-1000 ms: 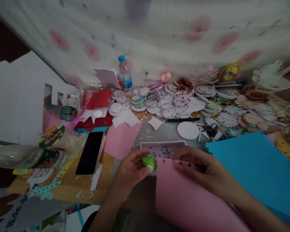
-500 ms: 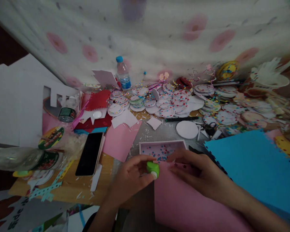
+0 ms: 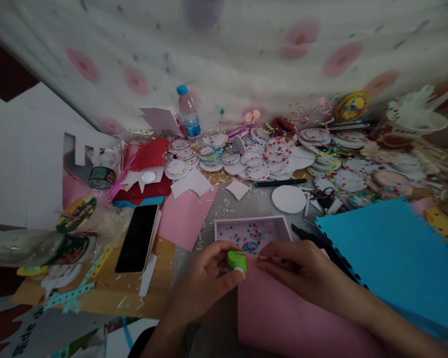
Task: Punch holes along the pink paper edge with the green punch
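My left hand (image 3: 205, 281) is closed around a small green paper punch (image 3: 237, 261), pressed at the top left edge of a pink foam sheet (image 3: 283, 318). My right hand (image 3: 298, 271) lies on that sheet's upper edge, fingers pinching it beside the punch. Just beyond both hands sits a shallow pink tray (image 3: 224, 224) holding several small coloured punched bits.
A black phone (image 3: 138, 237) lies left of the tray. A blue foam sheet (image 3: 388, 253) covers the right. Several decorated white discs (image 3: 257, 161), a water bottle (image 3: 186, 112), a black pen (image 3: 280, 183), paper scraps and a plastic bottle (image 3: 30, 243) crowd the table.
The punch and my left hand have shifted slightly right and toward me along the sheet's edge. The pink sheet has slid back, uncovering more of the tray.
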`<state>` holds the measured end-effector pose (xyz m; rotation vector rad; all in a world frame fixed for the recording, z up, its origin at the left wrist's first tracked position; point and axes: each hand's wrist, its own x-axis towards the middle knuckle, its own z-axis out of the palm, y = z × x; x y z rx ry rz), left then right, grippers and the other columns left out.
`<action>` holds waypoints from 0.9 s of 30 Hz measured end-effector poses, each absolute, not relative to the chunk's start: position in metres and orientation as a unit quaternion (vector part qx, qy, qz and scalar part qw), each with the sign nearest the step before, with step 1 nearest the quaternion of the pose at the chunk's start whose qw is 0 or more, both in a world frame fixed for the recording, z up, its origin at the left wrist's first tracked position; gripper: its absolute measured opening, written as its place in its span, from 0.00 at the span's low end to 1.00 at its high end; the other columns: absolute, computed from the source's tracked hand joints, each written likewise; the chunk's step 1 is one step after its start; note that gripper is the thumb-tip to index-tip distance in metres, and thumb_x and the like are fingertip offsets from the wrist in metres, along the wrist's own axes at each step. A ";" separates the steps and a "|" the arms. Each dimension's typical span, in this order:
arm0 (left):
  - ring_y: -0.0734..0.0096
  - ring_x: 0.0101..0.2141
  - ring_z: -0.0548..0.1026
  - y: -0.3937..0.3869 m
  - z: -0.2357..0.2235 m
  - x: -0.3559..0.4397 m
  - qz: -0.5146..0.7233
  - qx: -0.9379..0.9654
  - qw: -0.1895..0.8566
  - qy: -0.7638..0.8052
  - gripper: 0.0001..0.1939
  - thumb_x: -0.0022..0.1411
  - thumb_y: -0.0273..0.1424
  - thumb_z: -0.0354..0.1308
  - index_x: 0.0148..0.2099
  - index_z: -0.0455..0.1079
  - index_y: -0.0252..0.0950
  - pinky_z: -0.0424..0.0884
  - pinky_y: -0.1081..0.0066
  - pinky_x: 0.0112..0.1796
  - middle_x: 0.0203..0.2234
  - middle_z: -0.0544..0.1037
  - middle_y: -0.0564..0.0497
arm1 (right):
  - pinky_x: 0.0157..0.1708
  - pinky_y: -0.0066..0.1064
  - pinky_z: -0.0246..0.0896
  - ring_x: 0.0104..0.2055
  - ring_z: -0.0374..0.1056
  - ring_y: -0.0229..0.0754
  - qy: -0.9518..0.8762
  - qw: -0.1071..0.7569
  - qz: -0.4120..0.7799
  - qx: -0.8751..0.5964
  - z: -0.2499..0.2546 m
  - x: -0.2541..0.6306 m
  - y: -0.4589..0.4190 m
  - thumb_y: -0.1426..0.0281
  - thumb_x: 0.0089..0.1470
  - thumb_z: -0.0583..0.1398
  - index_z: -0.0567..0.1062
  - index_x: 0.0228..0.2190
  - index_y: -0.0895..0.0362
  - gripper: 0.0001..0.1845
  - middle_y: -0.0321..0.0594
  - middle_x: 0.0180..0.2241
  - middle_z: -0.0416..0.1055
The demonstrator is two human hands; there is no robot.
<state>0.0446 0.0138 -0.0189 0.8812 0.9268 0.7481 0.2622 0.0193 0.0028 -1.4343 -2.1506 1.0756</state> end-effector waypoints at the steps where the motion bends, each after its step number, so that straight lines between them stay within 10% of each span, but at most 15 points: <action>1: 0.70 0.43 0.74 0.013 -0.019 0.045 0.338 0.400 0.740 0.421 0.15 0.55 0.28 0.65 0.46 0.71 0.41 0.67 0.73 0.44 0.39 0.76 0.51 | 0.19 0.26 0.44 0.19 0.54 0.33 -0.756 0.173 0.379 -0.505 0.003 0.262 0.020 0.63 0.59 0.55 0.76 0.29 0.57 0.14 0.30 0.17 0.61; 12: 0.64 0.48 0.72 0.012 -0.008 0.048 0.321 0.388 0.743 0.441 0.21 0.49 0.28 0.69 0.47 0.72 0.38 0.67 0.70 0.48 0.45 0.76 0.47 | 0.20 0.25 0.46 0.21 0.54 0.34 -0.728 0.179 0.431 -0.501 0.006 0.262 0.021 0.63 0.59 0.54 0.76 0.30 0.57 0.14 0.32 0.19 0.62; 18: 0.76 0.34 0.74 0.014 -0.012 0.053 0.372 0.361 0.747 0.416 0.18 0.47 0.28 0.71 0.40 0.70 0.38 0.69 0.78 0.34 0.34 0.77 0.54 | 0.20 0.25 0.45 0.21 0.52 0.34 -0.716 0.184 0.447 -0.505 0.006 0.261 0.021 0.63 0.58 0.55 0.76 0.29 0.57 0.14 0.31 0.18 0.59; 27: 0.63 0.46 0.74 0.013 -0.009 0.048 0.354 0.381 0.737 0.433 0.23 0.46 0.27 0.71 0.46 0.74 0.37 0.69 0.68 0.46 0.44 0.78 0.46 | 0.21 0.26 0.47 0.23 0.54 0.34 -0.709 0.197 0.453 -0.504 0.006 0.261 0.022 0.64 0.59 0.54 0.76 0.29 0.57 0.14 0.33 0.21 0.63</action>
